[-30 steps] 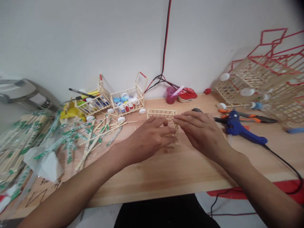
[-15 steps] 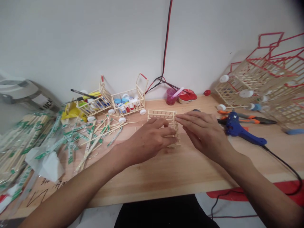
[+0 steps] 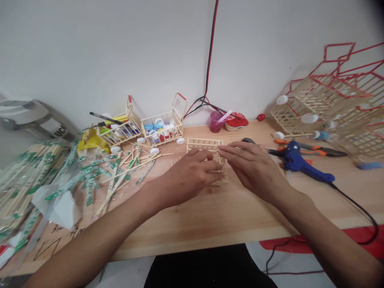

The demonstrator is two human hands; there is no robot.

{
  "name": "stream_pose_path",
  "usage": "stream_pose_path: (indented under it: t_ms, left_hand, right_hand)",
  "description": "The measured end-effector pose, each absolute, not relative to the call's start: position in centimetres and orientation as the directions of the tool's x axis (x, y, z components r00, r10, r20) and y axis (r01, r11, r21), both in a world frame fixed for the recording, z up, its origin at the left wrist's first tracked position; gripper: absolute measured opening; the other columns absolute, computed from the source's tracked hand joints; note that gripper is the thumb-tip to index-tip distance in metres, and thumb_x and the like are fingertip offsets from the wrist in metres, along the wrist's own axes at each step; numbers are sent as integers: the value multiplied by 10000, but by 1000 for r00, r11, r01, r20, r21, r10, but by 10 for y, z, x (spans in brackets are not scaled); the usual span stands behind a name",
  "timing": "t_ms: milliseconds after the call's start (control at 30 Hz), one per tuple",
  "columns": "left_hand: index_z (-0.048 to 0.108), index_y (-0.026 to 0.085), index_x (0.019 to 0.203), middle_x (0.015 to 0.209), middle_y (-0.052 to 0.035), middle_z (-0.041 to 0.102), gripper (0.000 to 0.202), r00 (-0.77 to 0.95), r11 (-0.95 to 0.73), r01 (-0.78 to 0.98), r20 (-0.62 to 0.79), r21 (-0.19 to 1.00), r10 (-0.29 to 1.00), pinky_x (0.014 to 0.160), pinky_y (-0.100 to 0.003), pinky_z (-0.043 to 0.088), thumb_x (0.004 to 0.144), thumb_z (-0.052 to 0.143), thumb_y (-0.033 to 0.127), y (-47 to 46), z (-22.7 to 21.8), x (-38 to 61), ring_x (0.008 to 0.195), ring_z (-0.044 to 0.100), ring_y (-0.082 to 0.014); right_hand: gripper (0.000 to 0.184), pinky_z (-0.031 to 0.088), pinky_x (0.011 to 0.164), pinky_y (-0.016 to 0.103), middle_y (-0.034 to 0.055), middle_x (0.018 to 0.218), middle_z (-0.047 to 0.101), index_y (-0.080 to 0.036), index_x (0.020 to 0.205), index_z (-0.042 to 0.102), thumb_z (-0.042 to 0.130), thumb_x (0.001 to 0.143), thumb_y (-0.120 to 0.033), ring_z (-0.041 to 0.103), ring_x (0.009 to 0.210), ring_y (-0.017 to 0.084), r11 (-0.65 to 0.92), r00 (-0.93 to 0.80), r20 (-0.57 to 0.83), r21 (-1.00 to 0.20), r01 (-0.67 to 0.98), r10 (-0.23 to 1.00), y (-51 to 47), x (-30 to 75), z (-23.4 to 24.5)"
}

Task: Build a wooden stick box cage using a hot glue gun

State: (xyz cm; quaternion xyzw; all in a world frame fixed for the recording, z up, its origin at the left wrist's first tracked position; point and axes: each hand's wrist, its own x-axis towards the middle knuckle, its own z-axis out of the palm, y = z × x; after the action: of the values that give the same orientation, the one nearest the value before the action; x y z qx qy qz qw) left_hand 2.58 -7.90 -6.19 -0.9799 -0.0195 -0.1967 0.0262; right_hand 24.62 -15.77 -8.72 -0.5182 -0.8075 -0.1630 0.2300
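Observation:
A small wooden-stick basket frame [image 3: 205, 143] stands on the table in front of me, its near part covered by my hands. My left hand [image 3: 193, 173] is bent round its left and front side, fingers curled on the sticks. My right hand [image 3: 250, 162] reaches in from the right, fingers together, their tips at the frame's right top corner. Whether a small stick sits between those fingertips is hidden. To the right lies a blue hot glue gun [image 3: 304, 162].
Two stick carts [image 3: 163, 130] with bottle caps stand at the back left, near loose chopsticks [image 3: 123, 176] and wrapped bundles [image 3: 33, 176]. Red-trimmed stick carts [image 3: 339, 96] are stacked at the right, beside orange-handled pliers [image 3: 318, 152]. A purple cup [image 3: 216, 122] stands by the wall.
My right hand has shifted slightly left, its fingertips now over the frame's right top corner. My left hand stays on the frame. The view has turned slightly.

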Motion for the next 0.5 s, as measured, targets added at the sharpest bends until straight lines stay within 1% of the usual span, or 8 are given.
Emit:
stream_pose_path:
  t_ms: [67, 300, 500]
  left_hand:
    - [711, 208, 1067, 1135, -31, 713, 210, 922, -998, 49, 387, -46, 27, 917, -362, 421, 982, 525, 162, -79, -62, 26, 1100, 544, -208]
    - [710, 219, 1069, 1119, -31, 716, 208, 919, -996, 56, 393, -74, 23, 895, -358, 405, 986, 525, 171, -80, -62, 25, 1093, 544, -203]
    - [712, 202, 1068, 1130, -27, 714, 215, 923, -998, 45, 383, -54, 21, 871, -367, 407, 995, 510, 183, -78, -63, 25, 1070, 543, -207]
  right_hand:
    - [376, 488, 944, 472, 91, 1281, 698, -175, 1281, 645, 502, 943, -93, 610, 1156, 282, 422, -363, 544, 18, 906, 756, -158, 247, -88]
    - [403, 478, 975, 469, 91, 1317, 677, -196, 1310, 627, 531, 932, -94, 603, 1183, 273, 441, -362, 553, -12, 897, 751, -158, 248, -91]
    - [382, 466, 1009, 464, 88, 1334, 667, -184, 1313, 611, 530, 947, -106, 593, 1201, 266, 443, -354, 564, -24, 896, 746, -158, 248, -94]
